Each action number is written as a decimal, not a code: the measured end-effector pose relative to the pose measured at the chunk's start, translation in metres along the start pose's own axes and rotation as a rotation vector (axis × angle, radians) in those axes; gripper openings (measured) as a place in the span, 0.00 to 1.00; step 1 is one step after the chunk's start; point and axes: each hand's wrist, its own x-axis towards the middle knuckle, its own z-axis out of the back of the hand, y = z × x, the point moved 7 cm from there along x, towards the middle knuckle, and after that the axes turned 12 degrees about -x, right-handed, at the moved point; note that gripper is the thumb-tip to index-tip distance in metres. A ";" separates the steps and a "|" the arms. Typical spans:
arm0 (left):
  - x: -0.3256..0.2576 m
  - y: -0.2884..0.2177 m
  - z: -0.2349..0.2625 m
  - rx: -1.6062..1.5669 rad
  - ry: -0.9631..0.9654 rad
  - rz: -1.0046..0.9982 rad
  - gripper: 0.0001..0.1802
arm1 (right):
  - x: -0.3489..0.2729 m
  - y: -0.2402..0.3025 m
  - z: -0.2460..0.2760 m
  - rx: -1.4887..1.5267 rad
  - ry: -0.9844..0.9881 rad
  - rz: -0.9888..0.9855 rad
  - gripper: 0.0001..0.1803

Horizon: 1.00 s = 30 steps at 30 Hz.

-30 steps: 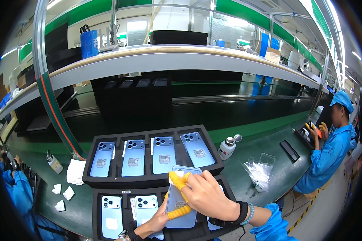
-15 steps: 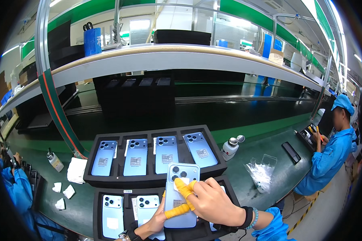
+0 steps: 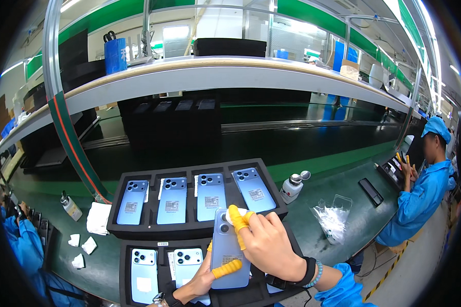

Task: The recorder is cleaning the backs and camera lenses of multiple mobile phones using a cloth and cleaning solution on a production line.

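Note:
My left hand [image 3: 202, 281] is closed around the lower left edge of a light blue smartphone [image 3: 222, 256], held back side up above the trays. Against its camera area, my right hand [image 3: 274, 248] presses a small white wipe [image 3: 229, 217], mostly hidden by the fingers. Yellow finger cots cover several fingertips. Behind the phone, a black foam tray [image 3: 187, 229] holds several blue phones, cameras up, each with a printed label. Under my hands lies a second foam tray [image 3: 125, 276] with more phones, partly hidden by my arms; a white square sits on its leftmost phone [image 3: 144, 268].
Left of the trays are a stack of white wipes [image 3: 98, 219], crumpled wipes [image 3: 89, 245] and a small bottle [image 3: 70, 205]. To the right stand a dispenser bottle [image 3: 292, 188], a clear bag [image 3: 333, 225] and a black case [image 3: 370, 192]. A co-worker [image 3: 420, 199] works at far right.
My right hand has moved the wipe up across the camera area toward the phone's top edge. The phone has turned slightly, and my left hand keeps its hold.

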 end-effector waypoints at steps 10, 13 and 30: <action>0.000 0.011 0.005 0.064 0.032 0.008 0.41 | -0.005 0.003 0.006 -0.021 0.010 0.019 0.14; 0.000 0.003 -0.003 -0.042 0.062 0.033 0.41 | -0.004 0.002 0.008 -0.026 0.012 0.026 0.14; -0.005 0.002 -0.011 -0.231 0.083 0.179 0.41 | -0.011 -0.007 0.018 -0.054 0.018 0.095 0.14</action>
